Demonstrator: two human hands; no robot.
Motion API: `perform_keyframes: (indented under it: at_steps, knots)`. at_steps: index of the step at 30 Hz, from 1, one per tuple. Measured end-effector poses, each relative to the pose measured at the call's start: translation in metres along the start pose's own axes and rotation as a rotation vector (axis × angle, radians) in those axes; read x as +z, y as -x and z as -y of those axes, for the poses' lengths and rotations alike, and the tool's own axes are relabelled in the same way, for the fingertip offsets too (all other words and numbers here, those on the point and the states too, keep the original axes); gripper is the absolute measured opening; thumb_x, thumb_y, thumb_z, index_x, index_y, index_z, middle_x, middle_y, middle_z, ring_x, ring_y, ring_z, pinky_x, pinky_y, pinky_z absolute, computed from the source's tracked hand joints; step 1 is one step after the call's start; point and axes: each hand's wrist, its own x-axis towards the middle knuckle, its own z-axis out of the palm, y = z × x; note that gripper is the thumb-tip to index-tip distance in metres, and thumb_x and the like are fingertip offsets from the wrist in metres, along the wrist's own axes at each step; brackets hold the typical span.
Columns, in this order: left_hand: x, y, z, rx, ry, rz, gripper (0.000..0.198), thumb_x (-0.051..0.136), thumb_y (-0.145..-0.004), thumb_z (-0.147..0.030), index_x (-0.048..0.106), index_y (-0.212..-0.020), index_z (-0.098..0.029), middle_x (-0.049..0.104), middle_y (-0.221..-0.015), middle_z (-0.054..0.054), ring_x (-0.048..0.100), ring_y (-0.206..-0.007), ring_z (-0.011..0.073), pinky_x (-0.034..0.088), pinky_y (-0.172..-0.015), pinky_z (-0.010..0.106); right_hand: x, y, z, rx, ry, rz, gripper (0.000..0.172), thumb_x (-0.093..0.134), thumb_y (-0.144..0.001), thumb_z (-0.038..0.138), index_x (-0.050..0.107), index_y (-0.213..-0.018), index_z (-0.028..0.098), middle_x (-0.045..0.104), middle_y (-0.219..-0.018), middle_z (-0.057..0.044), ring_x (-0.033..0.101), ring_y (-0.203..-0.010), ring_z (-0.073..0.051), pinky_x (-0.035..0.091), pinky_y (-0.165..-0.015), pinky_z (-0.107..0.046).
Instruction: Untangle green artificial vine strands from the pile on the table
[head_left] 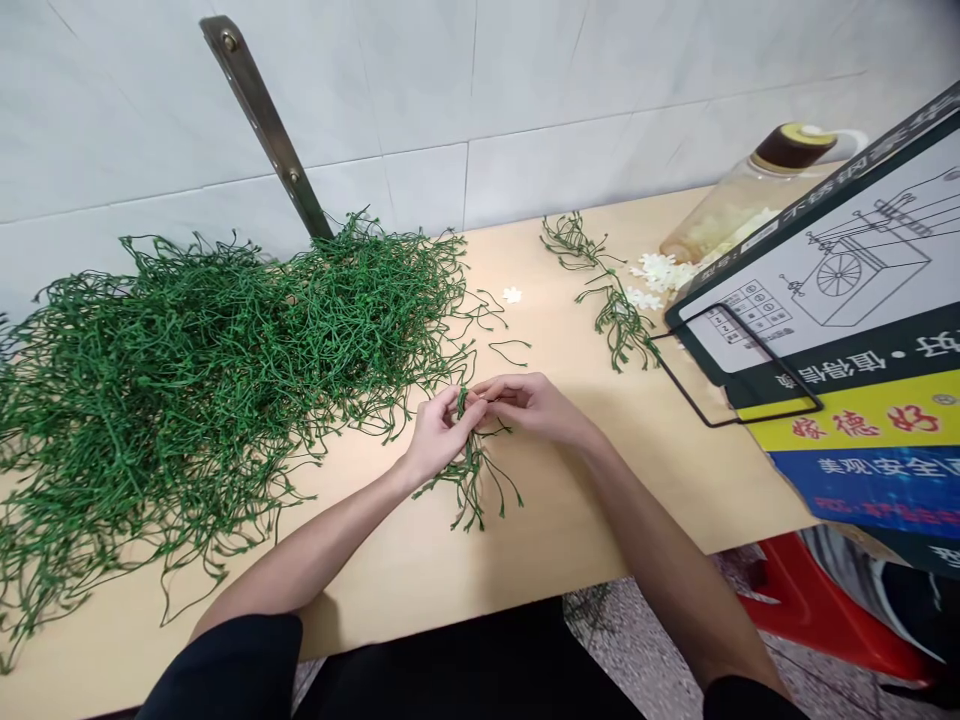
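Note:
At the middle of the table, my left hand [444, 430] is closed around a small bunch of green artificial stems [471, 478], whose thin branching ends hang down below my fingers. My right hand [531, 405] meets it there, thumb and fingers pinched at the top of the bunch. What exactly lies between the right fingertips is too small and hidden to make out. To the left spreads a large heap of loose green stems [247, 350], and a few strays [510, 352] lie just beyond my hands.
White flower pieces [660, 272] lie beside a clear bottle [720, 205] at the back right. Nearby are bundled green stems [619, 318]. A printed carton [847, 290] with a black wire frame [705, 415] stands right. A metal bracket [262, 120] runs up the wall; a red stool [825, 610] is below.

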Motion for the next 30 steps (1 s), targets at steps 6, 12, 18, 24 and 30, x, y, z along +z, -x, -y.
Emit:
perform_keyframes:
  at_steps: [6,12,18,24,30]
  knots:
    - [0.002,0.0,0.007,-0.01,-0.059,-0.02,0.029,0.063,-0.084,-0.043,0.052,-0.097,-0.019,0.064,-0.065,-0.004,0.038,-0.041,0.0051,0.024,-0.041,0.018,-0.002,-0.001,0.001,-0.066,0.339,-0.01,0.014,0.059,-0.083,0.02,0.07,-0.09,0.016,0.071,-0.089,-0.006,0.064,-0.079,-0.016,0.053,-0.074,-0.032]
    - [0.0,-0.001,0.005,-0.016,0.012,-0.063,0.032,0.062,-0.086,-0.048,0.055,-0.097,-0.019,0.065,-0.067,-0.002,0.047,-0.047,0.0067,0.031,-0.045,0.018,0.003,0.001,0.009,-0.232,0.598,-0.034,0.019,0.053,-0.083,0.013,0.072,-0.088,0.016,0.067,-0.076,-0.004,0.054,-0.064,-0.012,0.042,-0.059,-0.025]
    - [0.0,0.001,0.005,-0.002,0.09,-0.045,0.033,0.061,-0.087,-0.051,0.05,-0.094,-0.021,0.059,-0.061,-0.005,0.04,-0.04,0.0049,0.026,-0.039,0.017,0.002,0.001,0.008,-0.252,0.682,0.001,0.019,0.052,-0.085,0.016,0.071,-0.082,0.015,0.062,-0.075,-0.004,0.054,-0.066,-0.013,0.041,-0.062,-0.027]
    - [0.0,0.003,0.004,-0.007,0.146,-0.017,0.035,0.06,-0.087,-0.053,0.048,-0.099,-0.022,0.055,-0.058,-0.007,0.034,-0.038,0.0043,0.023,-0.037,0.017,0.002,-0.003,-0.001,-0.282,0.741,-0.004,0.021,0.048,-0.087,0.014,0.067,-0.076,0.016,0.056,-0.069,-0.004,0.051,-0.066,-0.016,0.041,-0.065,-0.029]
    - [0.001,0.006,0.003,0.033,0.14,-0.025,0.036,0.062,-0.086,-0.053,0.049,-0.1,-0.022,0.055,-0.058,-0.006,0.04,-0.042,0.0062,0.028,-0.041,0.019,0.001,-0.006,-0.009,-0.334,0.739,-0.001,0.021,0.047,-0.084,0.014,0.056,-0.065,0.019,0.048,-0.062,-0.001,0.046,-0.064,-0.016,0.038,-0.063,-0.03]
